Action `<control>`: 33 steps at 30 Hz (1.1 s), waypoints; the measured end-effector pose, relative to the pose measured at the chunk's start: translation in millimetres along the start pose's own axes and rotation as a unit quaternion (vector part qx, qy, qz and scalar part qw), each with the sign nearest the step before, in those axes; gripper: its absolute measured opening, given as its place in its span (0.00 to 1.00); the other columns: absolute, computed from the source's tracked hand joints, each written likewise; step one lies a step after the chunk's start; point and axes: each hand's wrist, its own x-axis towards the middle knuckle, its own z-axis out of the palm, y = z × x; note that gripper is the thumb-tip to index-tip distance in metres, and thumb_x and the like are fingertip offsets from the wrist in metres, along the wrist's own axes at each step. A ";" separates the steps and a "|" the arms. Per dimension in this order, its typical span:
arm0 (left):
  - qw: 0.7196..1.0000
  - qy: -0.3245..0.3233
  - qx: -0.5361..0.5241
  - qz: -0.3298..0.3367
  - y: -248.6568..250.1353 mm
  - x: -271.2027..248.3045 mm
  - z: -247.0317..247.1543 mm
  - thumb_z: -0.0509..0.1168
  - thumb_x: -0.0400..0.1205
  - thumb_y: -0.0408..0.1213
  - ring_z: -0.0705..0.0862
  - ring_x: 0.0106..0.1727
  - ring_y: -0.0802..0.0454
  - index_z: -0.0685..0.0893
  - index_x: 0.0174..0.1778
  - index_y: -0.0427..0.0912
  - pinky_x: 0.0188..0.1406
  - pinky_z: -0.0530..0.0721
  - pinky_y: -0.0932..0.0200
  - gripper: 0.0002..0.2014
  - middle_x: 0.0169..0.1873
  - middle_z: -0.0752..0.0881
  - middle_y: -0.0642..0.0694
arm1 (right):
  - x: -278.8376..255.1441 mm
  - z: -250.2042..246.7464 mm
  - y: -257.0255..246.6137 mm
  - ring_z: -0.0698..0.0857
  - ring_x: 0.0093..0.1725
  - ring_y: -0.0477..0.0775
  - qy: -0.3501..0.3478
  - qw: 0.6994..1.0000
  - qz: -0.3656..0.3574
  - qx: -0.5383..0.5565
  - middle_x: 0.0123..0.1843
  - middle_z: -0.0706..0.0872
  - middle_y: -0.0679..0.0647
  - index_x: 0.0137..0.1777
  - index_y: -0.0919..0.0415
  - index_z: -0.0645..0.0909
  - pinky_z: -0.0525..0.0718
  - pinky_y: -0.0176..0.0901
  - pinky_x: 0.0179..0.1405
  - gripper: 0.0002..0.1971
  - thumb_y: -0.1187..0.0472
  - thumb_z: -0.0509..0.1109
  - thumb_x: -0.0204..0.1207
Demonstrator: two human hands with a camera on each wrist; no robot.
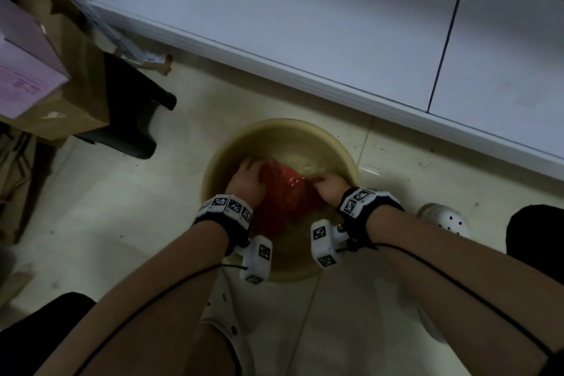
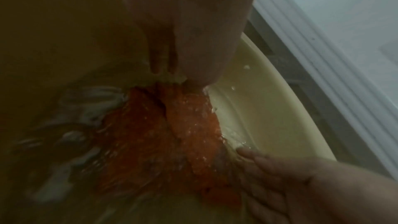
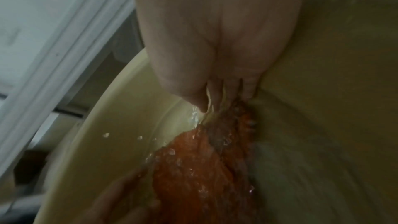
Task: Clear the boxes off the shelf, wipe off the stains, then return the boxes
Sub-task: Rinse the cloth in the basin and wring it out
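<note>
**Both hands in the basin, working a red cloth under water**

A round, cream-yellow plastic basin sits on the pale tiled floor, just in front of a white cabinet base. It holds water, and a red-orange cloth lies bunched in the middle of it, wet and partly submerged.

The left hand is on the left end of the cloth, fingers curled over and into the fabric, so its grip is clenched on the cloth. The right hand takes the right end, fingers bent down around the fabric, likewise grasping it. In the left wrist view the cloth runs from that hand's fingertips across the water to the other hand, with small droplets and ripples at the cloth's edge. The right wrist view shows the same from the other side: the fingers dip into the water at the cloth, close to the basin's inner wall.

The boxes are off to the left: a brown cardboard box with a pale purple box on top of it, stacked beside a black stool leg. A white perforated clog stands on the floor to the right of the basin.
</note>
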 end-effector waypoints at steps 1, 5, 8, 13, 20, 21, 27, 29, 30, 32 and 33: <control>0.999 -0.002 -0.020 -0.038 -0.6 -1.6 1.4 0.60 0.82 0.34 0.67 0.78 0.39 0.61 0.81 0.49 0.76 0.69 0.50 0.30 0.82 0.56 0.41 | 2.0 1.1 1.3 0.78 0.69 0.62 -0.005 1.000 0.023 0.011 0.70 0.80 0.62 0.69 0.66 0.78 0.75 0.45 0.68 0.17 0.66 0.57 0.83; 0.987 -0.099 -0.117 -0.056 9.3 -16.4 17.4 0.67 0.80 0.43 0.77 0.69 0.40 0.69 0.75 0.51 0.71 0.75 0.50 0.27 0.72 0.74 0.41 | -2.6 20.2 -2.8 0.75 0.73 0.62 -0.077 0.985 0.064 0.137 0.74 0.76 0.61 0.74 0.63 0.72 0.72 0.51 0.75 0.21 0.56 0.61 0.83; 0.974 -0.111 -0.198 -0.003 23.3 -27.2 16.5 0.66 0.81 0.40 0.82 0.56 0.49 0.81 0.59 0.44 0.60 0.79 0.57 0.11 0.61 0.84 0.43 | -10.7 27.1 -5.3 0.83 0.62 0.64 -0.070 0.940 0.135 0.305 0.58 0.85 0.62 0.65 0.65 0.78 0.78 0.58 0.70 0.22 0.47 0.59 0.83; 0.936 -0.172 -0.304 0.051 41.5 -41.2 -0.8 0.64 0.82 0.43 0.83 0.46 0.52 0.82 0.39 0.53 0.47 0.84 0.55 0.06 0.44 0.85 0.50 | -22.8 21.9 -6.3 0.82 0.40 0.56 -0.077 0.915 0.125 0.376 0.42 0.83 0.59 0.46 0.63 0.80 0.83 0.49 0.50 0.20 0.51 0.52 0.87; 0.970 -0.099 -0.199 0.097 48.3 -48.5 -11.6 0.57 0.86 0.42 0.82 0.52 0.46 0.79 0.54 0.45 0.55 0.81 0.51 0.08 0.48 0.84 0.44 | -41.8 16.9 -30.8 0.81 0.35 0.37 -0.098 0.959 0.072 0.257 0.39 0.75 0.51 0.70 0.74 0.71 0.76 0.33 0.33 0.16 0.69 0.54 0.85; 0.981 -0.066 -0.165 0.082 46.5 -46.5 -15.5 0.56 0.87 0.42 0.83 0.55 0.44 0.79 0.60 0.43 0.56 0.80 0.51 0.11 0.52 0.84 0.42 | -44.2 19.5 -32.8 0.79 0.33 0.40 -0.113 0.956 0.075 0.261 0.37 0.75 0.53 0.63 0.71 0.76 0.77 0.32 0.29 0.13 0.67 0.56 0.85; 0.995 0.033 -0.075 -0.054 -0.7 -32.4 -22.5 0.52 0.88 0.39 0.80 0.64 0.35 0.72 0.68 0.33 0.59 0.76 0.49 0.17 0.62 0.81 0.31 | -39.1 26.8 -24.3 0.74 0.16 0.47 -0.108 0.933 0.123 0.322 0.25 0.76 0.53 0.39 0.61 0.75 0.70 0.32 0.11 0.16 0.51 0.61 0.83; 0.995 0.031 -0.056 -0.075 -5.1 -32.6 -14.0 0.51 0.88 0.39 0.80 0.62 0.34 0.71 0.67 0.33 0.56 0.78 0.47 0.16 0.61 0.81 0.32 | -31.3 26.5 -16.3 0.70 0.22 0.48 -0.064 0.963 0.097 0.244 0.29 0.73 0.54 0.37 0.60 0.73 0.68 0.36 0.15 0.13 0.55 0.64 0.82; 0.995 0.033 -0.043 -0.078 -5.0 -32.0 -11.0 0.51 0.88 0.39 0.80 0.62 0.34 0.70 0.67 0.34 0.56 0.78 0.47 0.16 0.62 0.80 0.32 | -26.4 25.6 -12.6 0.71 0.25 0.49 -0.031 0.970 0.081 0.226 0.31 0.74 0.54 0.40 0.61 0.75 0.70 0.37 0.19 0.09 0.60 0.64 0.82; 0.997 0.046 -0.008 -0.066 -4.3 -29.5 -5.2 0.52 0.87 0.39 0.77 0.65 0.35 0.68 0.71 0.37 0.63 0.76 0.44 0.17 0.68 0.73 0.35 | -22.3 20.0 -8.6 0.79 0.35 0.52 0.042 0.976 0.054 0.207 0.40 0.81 0.56 0.51 0.59 0.78 0.79 0.37 0.35 0.06 0.69 0.63 0.80; 0.997 0.063 0.020 -0.044 -5.1 -27.4 -1.7 0.53 0.86 0.39 0.73 0.69 0.35 0.67 0.74 0.40 0.67 0.74 0.42 0.19 0.72 0.69 0.37 | -22.2 17.1 -8.4 0.83 0.46 0.55 0.054 0.980 0.044 0.189 0.49 0.84 0.57 0.57 0.59 0.80 0.82 0.39 0.47 0.11 0.71 0.62 0.79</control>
